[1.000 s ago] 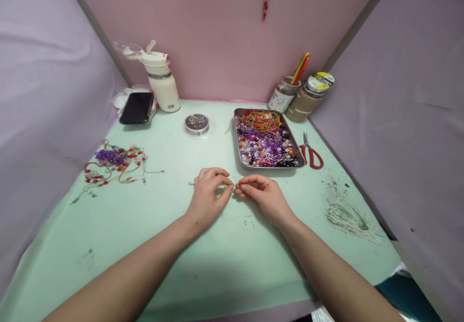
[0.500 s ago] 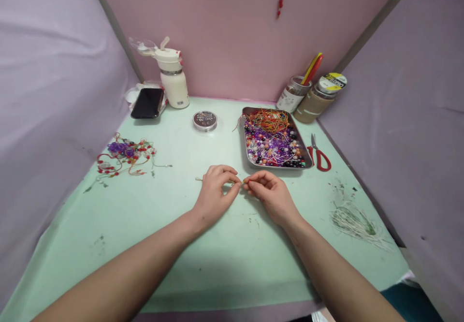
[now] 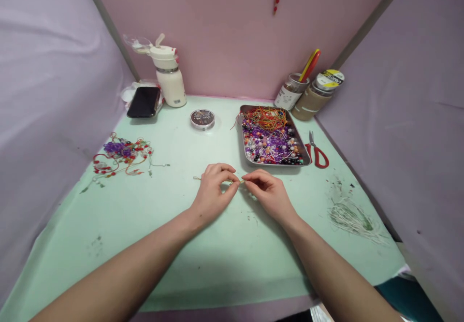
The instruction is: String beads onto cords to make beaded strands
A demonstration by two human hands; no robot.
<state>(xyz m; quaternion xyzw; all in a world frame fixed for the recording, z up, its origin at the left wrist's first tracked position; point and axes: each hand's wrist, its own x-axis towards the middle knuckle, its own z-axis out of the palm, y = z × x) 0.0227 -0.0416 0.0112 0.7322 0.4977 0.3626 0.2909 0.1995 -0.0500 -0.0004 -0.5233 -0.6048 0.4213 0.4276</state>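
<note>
My left hand (image 3: pixel 216 185) pinches a thin yellowish cord (image 3: pixel 196 178), whose looped end sticks out past the left side of the hand. Close beside it, the thumb and forefinger of my right hand (image 3: pixel 266 186) are closed on the same cord, a short stretch of which shows between the two sets of fingertips. Both hands are low over the table, in front of a metal tray (image 3: pixel 277 165) of mixed beads (image 3: pixel 268 140) and a tangle of red and orange cord (image 3: pixel 266 119). Whether a bead sits in the right fingertips is hidden.
Red-handled scissors (image 3: pixel 319 156) lie right of the tray, with a bundle of white cord (image 3: pixel 351 220) nearer. Beaded strings (image 3: pixel 121 153) lie at left. Behind stand a phone (image 3: pixel 144 102), a bottle (image 3: pixel 171 85), a round spool (image 3: pixel 202 119) and two jars (image 3: pixel 308 103).
The red bit seen at my right fingertips earlier no longer shows. Both hands keep their pinch on the cord, and the whole view has shifted slightly.
</note>
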